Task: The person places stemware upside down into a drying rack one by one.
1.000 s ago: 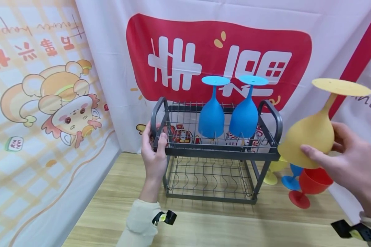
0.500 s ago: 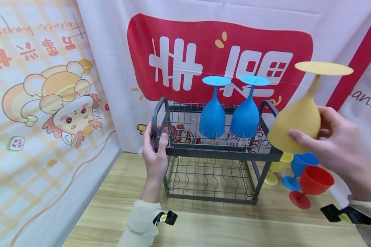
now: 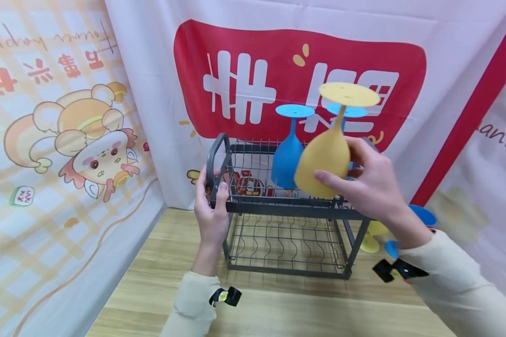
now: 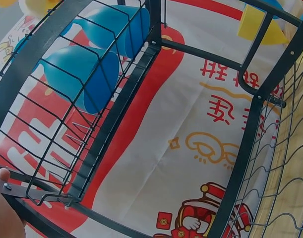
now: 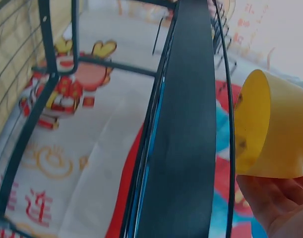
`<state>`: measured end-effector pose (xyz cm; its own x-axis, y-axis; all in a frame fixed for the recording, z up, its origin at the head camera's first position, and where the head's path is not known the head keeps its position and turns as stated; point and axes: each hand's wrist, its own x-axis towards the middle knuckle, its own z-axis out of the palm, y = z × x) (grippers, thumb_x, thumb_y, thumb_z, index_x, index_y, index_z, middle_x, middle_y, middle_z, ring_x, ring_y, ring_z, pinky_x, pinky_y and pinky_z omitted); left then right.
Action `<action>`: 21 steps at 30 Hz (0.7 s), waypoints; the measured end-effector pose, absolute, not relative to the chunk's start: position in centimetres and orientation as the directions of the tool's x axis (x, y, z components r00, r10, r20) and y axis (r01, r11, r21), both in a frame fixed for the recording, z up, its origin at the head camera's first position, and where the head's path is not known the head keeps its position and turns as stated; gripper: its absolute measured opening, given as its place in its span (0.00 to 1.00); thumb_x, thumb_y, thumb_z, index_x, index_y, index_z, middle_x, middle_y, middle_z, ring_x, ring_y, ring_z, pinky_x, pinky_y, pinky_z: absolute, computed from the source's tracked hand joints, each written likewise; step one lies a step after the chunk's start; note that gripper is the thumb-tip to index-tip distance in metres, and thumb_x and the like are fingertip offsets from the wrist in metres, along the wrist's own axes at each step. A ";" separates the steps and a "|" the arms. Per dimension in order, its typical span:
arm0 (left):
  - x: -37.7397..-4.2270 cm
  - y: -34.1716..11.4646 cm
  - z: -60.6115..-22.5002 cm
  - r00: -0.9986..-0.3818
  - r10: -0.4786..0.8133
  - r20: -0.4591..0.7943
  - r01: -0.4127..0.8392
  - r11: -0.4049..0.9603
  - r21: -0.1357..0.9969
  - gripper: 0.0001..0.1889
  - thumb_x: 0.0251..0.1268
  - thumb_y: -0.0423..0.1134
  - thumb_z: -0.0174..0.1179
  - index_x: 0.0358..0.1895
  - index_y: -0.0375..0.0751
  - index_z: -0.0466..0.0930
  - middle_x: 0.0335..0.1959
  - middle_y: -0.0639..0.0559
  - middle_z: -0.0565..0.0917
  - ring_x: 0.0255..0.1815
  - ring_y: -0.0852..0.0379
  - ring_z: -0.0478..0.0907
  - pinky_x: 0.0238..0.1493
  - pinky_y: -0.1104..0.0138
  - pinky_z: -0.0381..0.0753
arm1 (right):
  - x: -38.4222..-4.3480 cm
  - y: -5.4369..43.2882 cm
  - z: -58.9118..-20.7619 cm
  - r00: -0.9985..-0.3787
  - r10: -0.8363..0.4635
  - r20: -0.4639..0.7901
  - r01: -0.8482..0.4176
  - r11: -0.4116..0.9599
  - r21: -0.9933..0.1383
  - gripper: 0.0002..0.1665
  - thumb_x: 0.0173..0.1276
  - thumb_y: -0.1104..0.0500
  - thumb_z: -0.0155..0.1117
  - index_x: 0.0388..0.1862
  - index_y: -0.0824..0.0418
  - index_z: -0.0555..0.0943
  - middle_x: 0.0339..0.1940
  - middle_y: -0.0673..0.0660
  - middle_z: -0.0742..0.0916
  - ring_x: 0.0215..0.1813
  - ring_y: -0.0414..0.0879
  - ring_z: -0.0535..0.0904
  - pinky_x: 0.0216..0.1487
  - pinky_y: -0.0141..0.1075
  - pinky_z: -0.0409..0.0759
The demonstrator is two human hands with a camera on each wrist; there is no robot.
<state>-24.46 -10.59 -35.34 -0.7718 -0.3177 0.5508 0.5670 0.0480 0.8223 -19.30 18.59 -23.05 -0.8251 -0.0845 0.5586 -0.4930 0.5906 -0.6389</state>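
Note:
My left hand (image 3: 211, 215) grips the left end of a dark two-tier dish rack (image 3: 278, 209), thumb in front and fingers around the outer side. In my right hand (image 3: 373, 182) is a yellow goblet (image 3: 322, 164), held by its bowl upside down with the foot on top. It hangs over the upper tier's right half, and its open rim (image 5: 253, 124) shows beside the rack's edge in the right wrist view. Two blue goblets stand upside down on that tier: the left blue goblet (image 3: 284, 164) is partly covered, the right blue goblet (image 3: 350, 111) mostly hidden behind the yellow one.
To the rack's right, a small yellow goblet (image 3: 368, 244) and a small blue goblet (image 3: 423, 215) stand on the wooden table (image 3: 278, 309); my right sleeve covers most of a red one. Printed cloth (image 3: 152, 70) hangs behind and at both sides.
My right hand has carried the yellow goblet leftward from beyond the rack's right end to over the upper tier. The left hand keeps its grip on the rack in the same place.

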 end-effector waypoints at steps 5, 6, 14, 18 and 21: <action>-24.5 -10.4 -35.3 -0.766 -0.322 0.557 0.573 0.052 0.818 0.30 0.80 0.44 0.57 0.81 0.54 0.65 0.72 0.48 0.80 0.71 0.53 0.77 0.68 0.58 0.80 | -20.6 15.2 -22.7 -0.845 -0.116 0.523 -0.495 0.542 -0.679 0.43 0.67 0.45 0.78 0.76 0.55 0.71 0.65 0.55 0.84 0.60 0.50 0.82 0.51 0.33 0.88; -24.5 -10.4 -35.3 -0.764 -0.322 0.559 0.576 0.051 0.816 0.30 0.80 0.44 0.57 0.81 0.54 0.65 0.72 0.47 0.79 0.71 0.53 0.77 0.68 0.61 0.81 | -21.0 14.5 -22.7 -0.846 -0.123 0.519 -0.498 0.529 -0.687 0.42 0.67 0.45 0.78 0.75 0.55 0.71 0.64 0.56 0.84 0.60 0.50 0.83 0.52 0.37 0.89; -24.7 -10.3 -35.3 -0.767 -0.329 0.551 0.582 0.007 0.813 0.29 0.81 0.43 0.55 0.81 0.56 0.64 0.72 0.45 0.78 0.70 0.54 0.77 0.67 0.70 0.80 | -23.0 8.6 -22.6 -0.855 -0.111 0.506 -0.492 0.479 -0.727 0.45 0.64 0.42 0.79 0.75 0.53 0.71 0.65 0.52 0.84 0.61 0.47 0.83 0.53 0.45 0.91; -24.6 -10.3 -35.4 -0.770 -0.334 0.544 0.576 0.003 0.817 0.29 0.81 0.45 0.56 0.81 0.58 0.64 0.71 0.51 0.79 0.70 0.55 0.77 0.67 0.70 0.80 | -23.7 6.3 -22.7 -0.853 -0.090 0.514 -0.493 0.462 -0.737 0.45 0.63 0.44 0.80 0.74 0.53 0.71 0.64 0.52 0.85 0.59 0.46 0.83 0.52 0.43 0.91; -24.6 -10.3 -35.5 -0.767 -0.334 0.547 0.582 -0.005 0.813 0.29 0.81 0.45 0.57 0.81 0.57 0.65 0.69 0.53 0.79 0.69 0.55 0.80 0.67 0.70 0.81 | -24.2 5.0 -22.9 -0.855 -0.083 0.512 -0.489 0.457 -0.743 0.44 0.63 0.44 0.80 0.74 0.53 0.71 0.63 0.52 0.85 0.58 0.46 0.84 0.51 0.42 0.91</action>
